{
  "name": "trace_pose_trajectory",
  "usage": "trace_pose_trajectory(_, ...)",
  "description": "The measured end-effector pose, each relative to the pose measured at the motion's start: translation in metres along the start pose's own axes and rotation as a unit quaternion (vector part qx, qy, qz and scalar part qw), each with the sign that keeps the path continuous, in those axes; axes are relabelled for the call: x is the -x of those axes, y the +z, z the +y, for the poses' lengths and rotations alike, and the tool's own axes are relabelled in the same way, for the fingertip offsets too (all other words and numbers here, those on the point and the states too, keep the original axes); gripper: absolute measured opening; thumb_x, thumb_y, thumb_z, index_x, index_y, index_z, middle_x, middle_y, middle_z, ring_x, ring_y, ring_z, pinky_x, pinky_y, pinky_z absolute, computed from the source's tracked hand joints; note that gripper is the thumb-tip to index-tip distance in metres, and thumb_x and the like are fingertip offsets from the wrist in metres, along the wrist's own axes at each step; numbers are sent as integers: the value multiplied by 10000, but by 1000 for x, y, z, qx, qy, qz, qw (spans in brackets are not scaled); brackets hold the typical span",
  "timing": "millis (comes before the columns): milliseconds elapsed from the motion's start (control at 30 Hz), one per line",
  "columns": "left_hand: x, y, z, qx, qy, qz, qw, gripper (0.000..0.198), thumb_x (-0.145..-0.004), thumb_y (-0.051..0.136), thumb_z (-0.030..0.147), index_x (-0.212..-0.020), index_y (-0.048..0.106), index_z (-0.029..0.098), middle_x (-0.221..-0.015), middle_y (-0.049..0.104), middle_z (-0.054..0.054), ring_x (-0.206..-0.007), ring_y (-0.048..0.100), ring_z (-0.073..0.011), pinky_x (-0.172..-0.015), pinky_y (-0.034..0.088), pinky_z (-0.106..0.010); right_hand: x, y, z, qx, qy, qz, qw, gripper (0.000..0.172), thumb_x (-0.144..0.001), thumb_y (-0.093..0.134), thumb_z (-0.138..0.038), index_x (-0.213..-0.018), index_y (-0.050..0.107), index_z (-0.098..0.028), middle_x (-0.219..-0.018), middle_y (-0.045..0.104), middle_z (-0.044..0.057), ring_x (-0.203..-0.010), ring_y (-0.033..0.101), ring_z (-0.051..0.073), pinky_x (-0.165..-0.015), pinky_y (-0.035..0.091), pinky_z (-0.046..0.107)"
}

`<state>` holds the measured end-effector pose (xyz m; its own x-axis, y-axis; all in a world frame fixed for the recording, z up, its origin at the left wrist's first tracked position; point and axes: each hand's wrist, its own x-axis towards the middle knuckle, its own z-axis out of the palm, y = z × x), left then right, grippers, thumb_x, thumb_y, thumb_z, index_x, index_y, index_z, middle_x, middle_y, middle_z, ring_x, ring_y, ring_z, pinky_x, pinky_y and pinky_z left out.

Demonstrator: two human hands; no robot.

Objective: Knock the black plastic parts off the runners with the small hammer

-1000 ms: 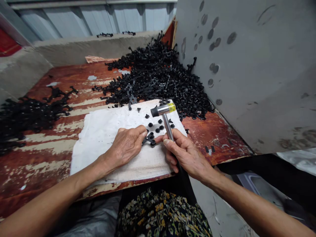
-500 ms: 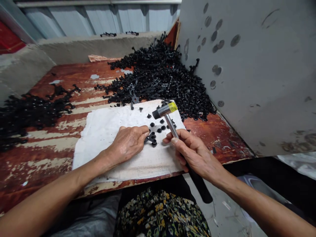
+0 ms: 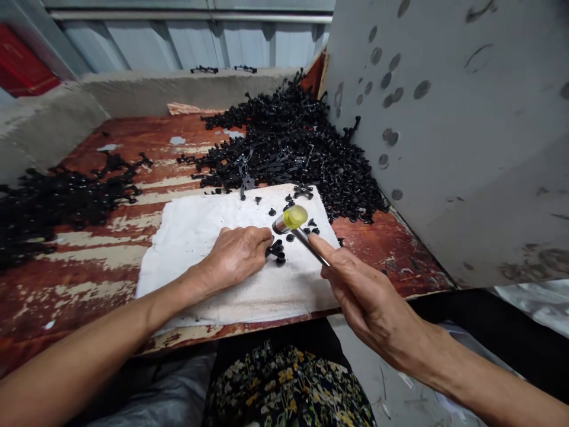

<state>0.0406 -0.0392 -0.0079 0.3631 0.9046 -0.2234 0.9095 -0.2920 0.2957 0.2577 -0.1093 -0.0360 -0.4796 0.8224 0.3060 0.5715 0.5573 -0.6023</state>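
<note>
nearest the camera is a lap in dark floral cloth (image 3: 288, 385), with both bare forearms reaching forward over the edge of the counter (image 3: 89, 249), whose red paint is worn and streaked. the right hand (image 3: 368, 296) has its fingers wrapped closed around the metal shaft of a small hammer (image 3: 296, 225), forefinger stretched along it; the hammer's head hangs tilted, its yellow face turned toward the camera, just above the black pieces on the white cloth (image 3: 200, 237). the left hand (image 3: 235, 255) lies palm down on that cloth, its fingers curled and pinching down on a small black part (image 3: 276, 250) that sits on the cloth right beside the fingertips and just below the hammer head. a few loose black round pieces (image 3: 271, 212) are scattered on the cloth a little beyond. further back, a big heap of black parts (image 3: 288, 142) is piled against the grey panel (image 3: 444, 118) on the right, and a lower spread of black parts (image 3: 53, 201) lies along the left side of the counter. a concrete ledge (image 3: 178, 89) closes the far edge.
</note>
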Motion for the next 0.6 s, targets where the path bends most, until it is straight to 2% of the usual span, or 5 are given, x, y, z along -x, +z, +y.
trace_pose_trajectory(100, 1, 2, -3, 27, 11, 2, 1000, 252, -873, 399, 183, -785, 634, 199, -662, 601, 4, -596, 501, -140, -601, 305, -264, 2, -2, -2, 32, 10, -30, 999, 640, -912, 355, -51, -1526, 303, -224, -1099, 668, 152, -920, 686, 254, -838, 586, 468)
trace_pose_trajectory(267, 2, 7, -7, 40, 23, 33, 998, 254, -864, 403, 202, -674, 569, 192, -578, 535, 19, -559, 466, -133, -584, 294, -270, 3, -2, -6, 27, -24, 57, 998, 679, -931, 363, -53, -1555, 208, -272, -1064, 650, 125, -867, 657, 216, -764, 592, 372)
trace_pose_trajectory(367, 2, 9, -7, 35, 18, 33, 999, 251, -868, 396, 198, -697, 579, 196, -590, 547, 15, -566, 487, -134, -587, 296, -265, 4, -1, -4, 61, -9, 4, 998, 705, -886, 374, -43, -1545, 259, -266, -961, 646, 106, -755, 650, 211, -687, 598, 369)
trace_pose_trajectory(500, 1, 8, -6, 19, 12, 20, 1000, 265, -881, 400, 211, -661, 547, 197, -579, 535, 11, -558, 467, -139, -589, 282, -272, 4, -1, -4, 41, -19, 63, 997, 717, -899, 371, -35, -1557, 218, -275, -1053, 647, 117, -861, 648, 223, -797, 585, 396)
trace_pose_trajectory(600, 1, 7, -6, 23, 18, 18, 999, 256, -884, 386, 205, -707, 571, 201, -599, 544, 10, -580, 487, -143, -602, 281, -273, 4, 0, -5, 54, -16, 45, 997, 719, -895, 378, -39, -1560, 218, -259, -972, 657, 103, -710, 633, 199, -691, 597, 359)
